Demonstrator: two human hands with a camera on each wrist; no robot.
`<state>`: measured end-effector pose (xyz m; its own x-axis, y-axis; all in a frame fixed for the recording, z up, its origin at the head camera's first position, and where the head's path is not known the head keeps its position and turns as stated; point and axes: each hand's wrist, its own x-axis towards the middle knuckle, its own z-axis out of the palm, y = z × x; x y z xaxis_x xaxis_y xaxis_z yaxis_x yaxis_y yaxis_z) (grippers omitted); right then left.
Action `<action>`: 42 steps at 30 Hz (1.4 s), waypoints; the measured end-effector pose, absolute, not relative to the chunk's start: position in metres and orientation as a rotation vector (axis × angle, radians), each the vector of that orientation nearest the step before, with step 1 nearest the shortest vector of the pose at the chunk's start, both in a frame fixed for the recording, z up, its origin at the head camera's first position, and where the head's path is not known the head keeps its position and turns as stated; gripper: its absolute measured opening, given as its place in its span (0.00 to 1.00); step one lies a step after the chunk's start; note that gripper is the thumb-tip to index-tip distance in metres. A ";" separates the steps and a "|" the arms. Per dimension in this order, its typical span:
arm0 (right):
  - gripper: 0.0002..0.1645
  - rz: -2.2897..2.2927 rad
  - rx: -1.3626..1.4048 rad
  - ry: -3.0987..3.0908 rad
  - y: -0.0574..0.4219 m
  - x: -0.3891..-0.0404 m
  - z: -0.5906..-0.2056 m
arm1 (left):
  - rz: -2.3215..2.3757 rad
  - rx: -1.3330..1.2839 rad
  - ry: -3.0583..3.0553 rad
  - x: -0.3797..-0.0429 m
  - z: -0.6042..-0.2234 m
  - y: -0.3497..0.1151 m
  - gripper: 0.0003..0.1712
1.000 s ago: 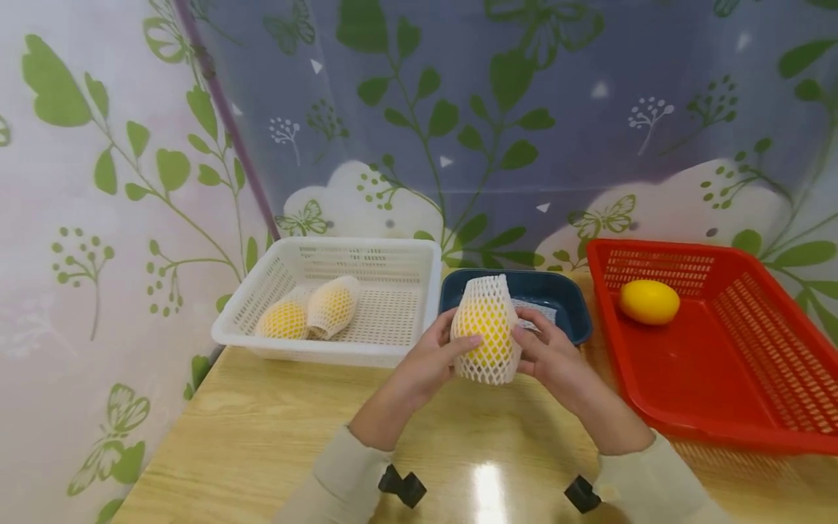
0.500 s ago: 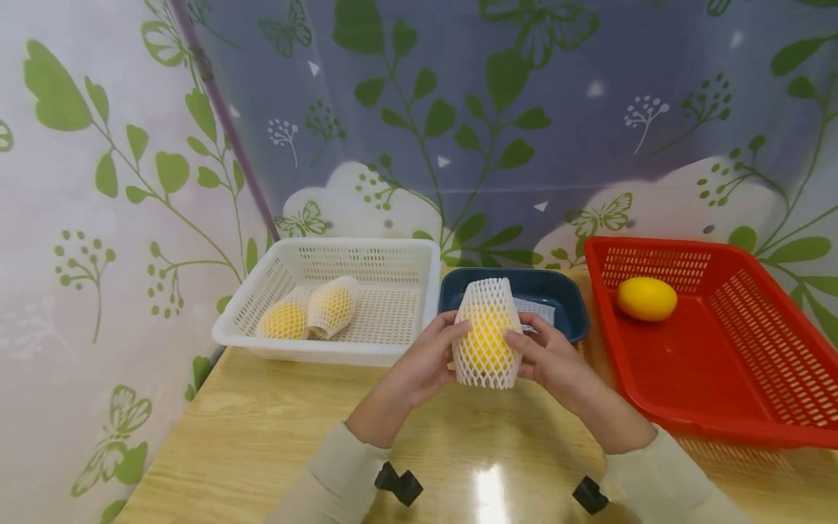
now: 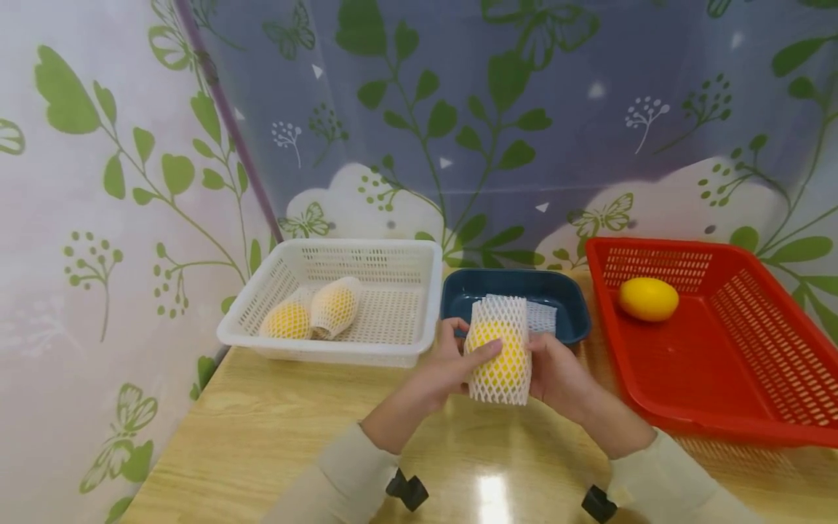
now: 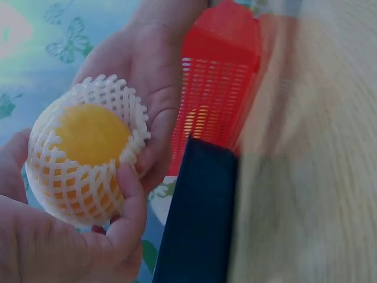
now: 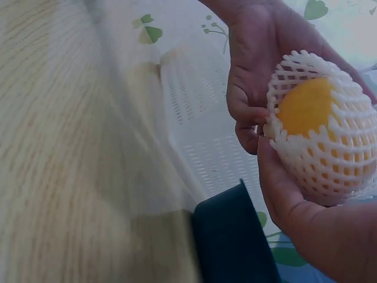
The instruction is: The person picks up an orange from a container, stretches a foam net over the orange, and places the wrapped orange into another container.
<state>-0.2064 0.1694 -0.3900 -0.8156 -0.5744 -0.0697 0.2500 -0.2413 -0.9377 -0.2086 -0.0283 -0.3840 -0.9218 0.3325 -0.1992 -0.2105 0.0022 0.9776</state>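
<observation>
Both hands hold a yellow oval fruit (image 4: 94,134) wrapped in a white foam net sleeve (image 3: 499,364), over the table in front of the blue tray. My left hand (image 3: 447,372) grips its left side, thumb laid across the front of the net. On the other side my right hand (image 3: 564,380) holds the net's right edge, its fingers mostly hidden behind. The sleeve's end gapes in both wrist views and bare yellow skin shows inside. In the right wrist view, fingertips of both hands meet at the net's rim (image 5: 272,132).
At left, a white basket (image 3: 393,353) holds two netted yellow fruits (image 3: 335,306). The dark blue tray (image 3: 579,313) behind the hands contains white foam nets (image 3: 542,318). A red basket (image 3: 687,364) at right has one bare yellow fruit (image 3: 648,298). All stand on a wooden table (image 3: 281,415).
The netted fruit and both hands have come slightly lower and to the right. The left thumb now reaches further across the front; the right thumb has shifted from the front to the net's right edge.
</observation>
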 end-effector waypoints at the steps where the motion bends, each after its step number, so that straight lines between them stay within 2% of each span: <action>1: 0.24 -2.099 -0.407 1.467 0.170 -0.206 -0.393 | 1.965 0.121 1.930 -0.207 -0.385 -0.027 0.35; 17: 0.25 -2.056 -0.446 1.453 0.173 -0.206 -0.401 | 1.980 0.147 1.882 -0.203 -0.392 -0.029 0.31; 25: 0.40 -1.942 -0.196 1.738 0.170 -0.205 -0.387 | 2.046 0.168 1.768 -0.204 -0.396 -0.033 0.31; 29: 0.43 -1.872 -0.084 1.872 0.166 -0.204 -0.386 | 2.077 0.144 1.673 -0.205 -0.400 -0.032 0.30; 35: 0.43 -1.756 -0.026 2.021 0.160 -0.197 -0.386 | 2.119 0.033 1.400 -0.201 -0.405 -0.033 0.31; 42: 0.42 -1.742 -0.019 2.031 0.161 -0.196 -0.385 | 2.078 0.111 1.404 -0.199 -0.404 -0.033 0.33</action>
